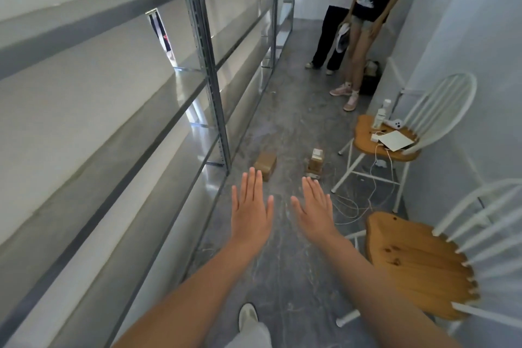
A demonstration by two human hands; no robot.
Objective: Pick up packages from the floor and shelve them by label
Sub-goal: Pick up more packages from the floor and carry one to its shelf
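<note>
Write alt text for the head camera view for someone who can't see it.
Two bare hands, left hand and right hand, stretch out open and empty above a grey floor toward two small brown cardboard packages, between empty metal shelving and white wooden-seated chairs.

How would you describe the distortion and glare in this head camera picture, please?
Head view: wide-angle bending curves the metal shelves at left; window glare streaks their surfaces; both the left hand and the right hand look sharp; the packages farther along the floor are small and soft.

Bright, even light; glare on the metal shelves (169, 70); edges bend wide-angle.
</note>
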